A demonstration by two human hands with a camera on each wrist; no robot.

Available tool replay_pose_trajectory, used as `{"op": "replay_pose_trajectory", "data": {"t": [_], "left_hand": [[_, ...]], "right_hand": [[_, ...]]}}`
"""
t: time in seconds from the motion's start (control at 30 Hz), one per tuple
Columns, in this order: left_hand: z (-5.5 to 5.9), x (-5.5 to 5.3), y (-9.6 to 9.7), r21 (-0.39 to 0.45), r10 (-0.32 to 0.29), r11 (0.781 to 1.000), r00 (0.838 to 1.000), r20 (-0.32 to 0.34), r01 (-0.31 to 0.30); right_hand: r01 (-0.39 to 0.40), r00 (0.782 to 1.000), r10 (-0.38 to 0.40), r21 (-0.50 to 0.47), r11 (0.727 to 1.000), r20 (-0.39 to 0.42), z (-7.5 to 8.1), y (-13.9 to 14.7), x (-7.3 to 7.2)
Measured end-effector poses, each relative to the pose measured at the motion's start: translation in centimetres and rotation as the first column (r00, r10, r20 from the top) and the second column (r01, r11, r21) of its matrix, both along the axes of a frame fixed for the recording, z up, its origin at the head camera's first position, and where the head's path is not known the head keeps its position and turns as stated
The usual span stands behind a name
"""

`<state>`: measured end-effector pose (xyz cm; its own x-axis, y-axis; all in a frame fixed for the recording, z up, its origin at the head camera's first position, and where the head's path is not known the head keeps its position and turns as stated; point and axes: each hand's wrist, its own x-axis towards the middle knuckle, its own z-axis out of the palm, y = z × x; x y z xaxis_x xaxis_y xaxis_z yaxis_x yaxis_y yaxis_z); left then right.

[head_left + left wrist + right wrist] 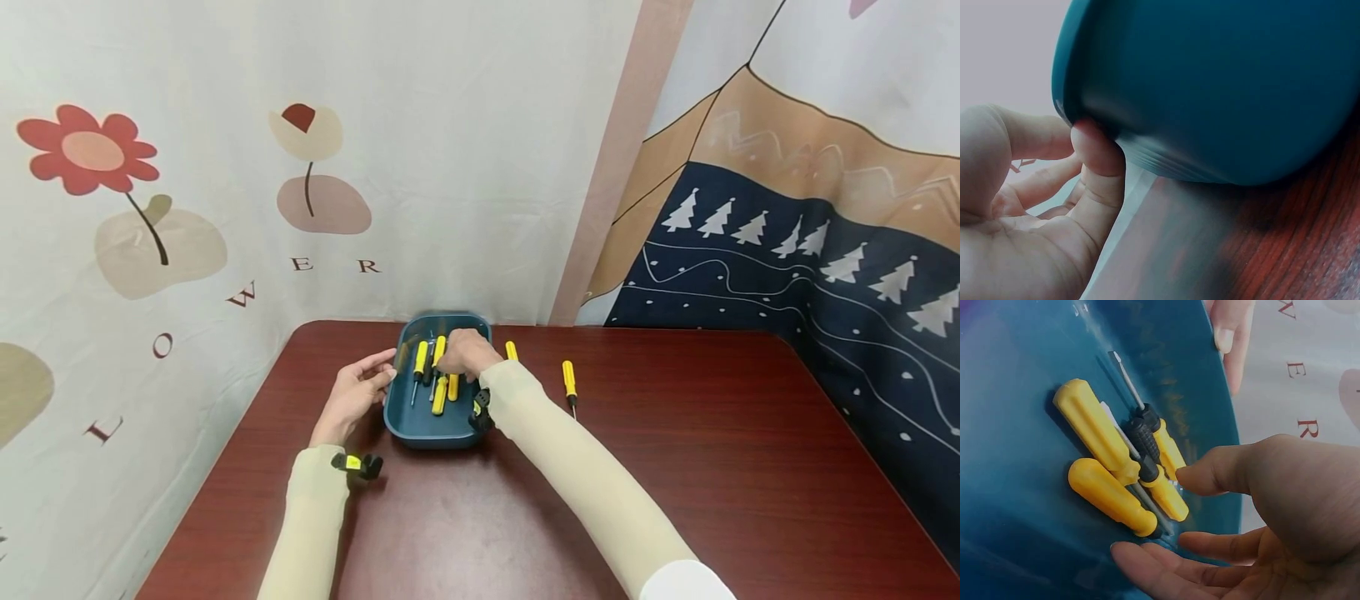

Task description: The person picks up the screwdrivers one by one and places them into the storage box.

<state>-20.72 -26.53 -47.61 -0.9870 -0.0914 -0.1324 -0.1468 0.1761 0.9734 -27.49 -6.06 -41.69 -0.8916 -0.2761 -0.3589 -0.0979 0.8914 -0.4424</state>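
Observation:
A blue plastic tray (438,435) holds several screwdrivers, most with yellow handles (1094,425) and one with a dark ribbed handle (1144,440). At the tray's left side, my left hand (352,400) grips the rim, thumb and fingers meeting at the edge (1067,112). My right hand (467,352) reaches inside over the far right part of the tray. In the right wrist view its thumb is beside a yellow screwdriver handle (1169,450), the other fingers spread apart from the thumb, and no tool is in its grasp.
On the brown table (712,433), a yellow-handled screwdriver (570,382) lies right of the tray. Another yellow handle (512,350) shows nearer, partly behind the right forearm. A printed curtain (465,167) hangs behind the table's far edge.

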Motion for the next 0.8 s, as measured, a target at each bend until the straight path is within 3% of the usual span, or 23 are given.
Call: {"op": "replay_pose_trajectory", "data": {"t": [0.3, 0.47, 0.6, 0.8], "left_hand": [[0.1, 0.0, 0.2, 0.02, 0.006, 1.0, 1.0, 0.014, -0.007], [0.1, 0.0, 0.2, 0.012, 0.008, 1.0, 1.0, 0.017, -0.008], [0.0, 0.0, 0.1, 0.009, 0.005, 1.0, 1.0, 0.005, -0.005], [0.0, 0.1, 0.1, -0.006, -0.001, 1.0, 1.0, 0.002, 0.001]], "right_hand": [[-0.096, 0.994, 0.097, 0.021, 0.995, -0.042, 0.8, 0.8, 0.7], [-0.136, 0.985, 0.14, 0.043, 0.99, -0.104, 0.9, 1.3, 1.2], [-0.195, 0.968, 0.203, 0.066, 0.979, -0.15, 1.0, 1.8, 1.5], [-0.312, 0.924, 0.321, 0.078, 0.947, -0.206, 1.0, 2.7, 2.1]]}}
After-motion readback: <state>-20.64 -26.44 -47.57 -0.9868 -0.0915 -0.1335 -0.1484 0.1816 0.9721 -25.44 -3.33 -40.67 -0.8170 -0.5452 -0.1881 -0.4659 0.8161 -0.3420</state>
